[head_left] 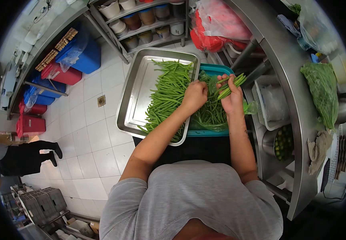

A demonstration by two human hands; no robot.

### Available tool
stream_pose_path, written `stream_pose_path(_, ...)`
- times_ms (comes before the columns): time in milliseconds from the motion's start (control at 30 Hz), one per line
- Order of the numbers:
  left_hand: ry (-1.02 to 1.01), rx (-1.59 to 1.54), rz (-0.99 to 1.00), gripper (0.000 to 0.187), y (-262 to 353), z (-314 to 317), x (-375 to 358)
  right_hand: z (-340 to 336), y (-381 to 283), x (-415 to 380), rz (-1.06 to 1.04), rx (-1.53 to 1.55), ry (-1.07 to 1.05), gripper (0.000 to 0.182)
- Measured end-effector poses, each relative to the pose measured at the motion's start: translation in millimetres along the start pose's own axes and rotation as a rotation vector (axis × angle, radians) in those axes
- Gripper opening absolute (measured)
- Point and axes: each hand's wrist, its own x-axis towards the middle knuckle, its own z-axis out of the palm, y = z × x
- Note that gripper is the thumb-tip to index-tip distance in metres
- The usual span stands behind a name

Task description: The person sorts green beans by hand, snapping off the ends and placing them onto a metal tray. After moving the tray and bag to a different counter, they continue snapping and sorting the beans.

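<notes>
A steel tray holds a long heap of green beans along its right side. Beside it stands a teal tub with more green beans in a clear bag. My left hand is curled over the tray's right rim, fingers closed at the tub's beans. My right hand grips a small bunch of green beans above the teal tub, their ends sticking out to the right.
A steel counter curves along the right with a bag of greens, a rag and a white basket. Shelves of containers stand behind. Red and blue bins line the left; another person's legs are lower left.
</notes>
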Motion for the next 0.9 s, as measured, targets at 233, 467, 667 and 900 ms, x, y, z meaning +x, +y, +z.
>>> stream_pose_path(233,-0.382,-0.733,-0.366,0.016,19,-13,-12,7,8,3,-0.049,-0.052,-0.018,0.013)
stream_pose_path(467,-0.273,-0.886,-0.437,0.017,34,-5,-22,16,2,5,-0.109,-0.051,-0.118,0.012)
stream_pose_path(667,0.153,-0.133,-0.071,0.018,38,10,-22,43,13,-18,-0.267,-0.481,-0.090,0.009)
stream_pose_path(900,-0.126,0.166,0.030,0.013,16,13,-29,-4,3,7,-0.053,0.148,0.025,0.012)
